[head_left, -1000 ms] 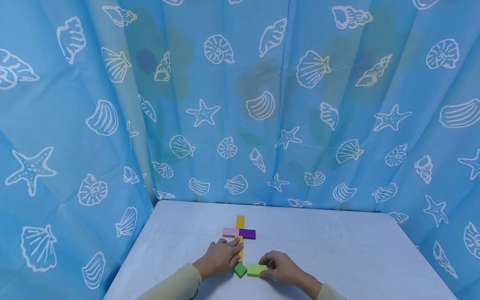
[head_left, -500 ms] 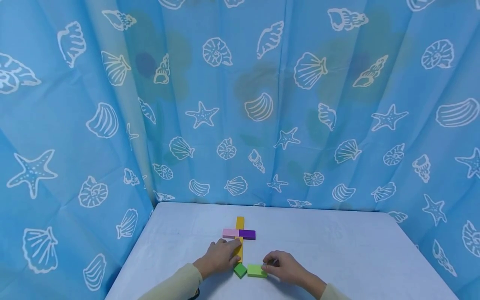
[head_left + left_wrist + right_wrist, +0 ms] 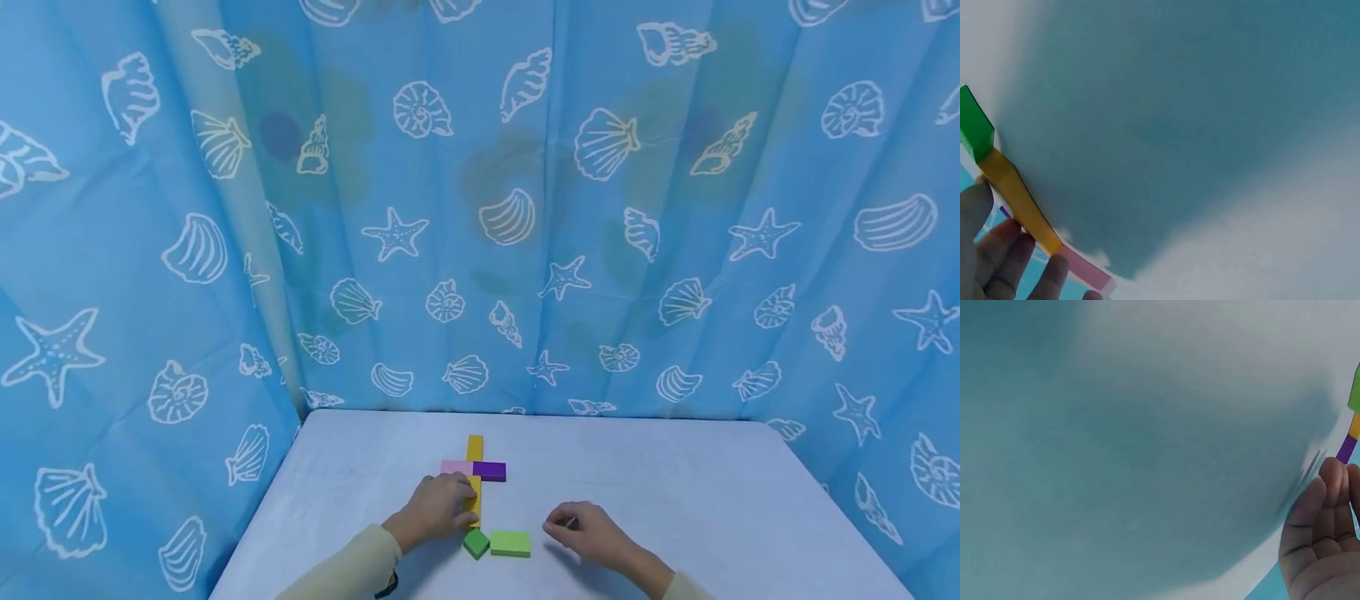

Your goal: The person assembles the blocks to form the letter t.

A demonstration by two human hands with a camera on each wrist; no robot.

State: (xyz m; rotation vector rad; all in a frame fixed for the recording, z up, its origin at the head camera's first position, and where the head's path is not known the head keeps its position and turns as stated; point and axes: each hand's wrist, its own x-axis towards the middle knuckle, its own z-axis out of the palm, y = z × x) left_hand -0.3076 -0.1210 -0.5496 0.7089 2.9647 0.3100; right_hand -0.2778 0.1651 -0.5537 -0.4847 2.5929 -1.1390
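In the head view a yellow block [image 3: 473, 504] lies lengthwise on the table, and my left hand [image 3: 437, 506] touches its left side and top with fingertips and thumb. Up close, the left wrist view shows those fingers [image 3: 1010, 247] along the yellow block. A dark green block [image 3: 476, 543], turned cornerwise, sits at its near end. Just right of that lies a light green block [image 3: 510, 544]. My right hand [image 3: 588, 533] hovers to the right of the light green block, apart from it, thumb and fingertips close together and holding nothing.
Beyond the held-down block, a pink block [image 3: 456, 467] and a purple block [image 3: 490, 472] lie end to end, with an orange-yellow block [image 3: 475, 447] behind them. The white table [image 3: 675, 483] meets a blue shell-print curtain [image 3: 465, 250] at its back.
My right hand has let go of the light green block and drawn away to the right. The left hand stays by the yellow block, its fingers shifted slightly.
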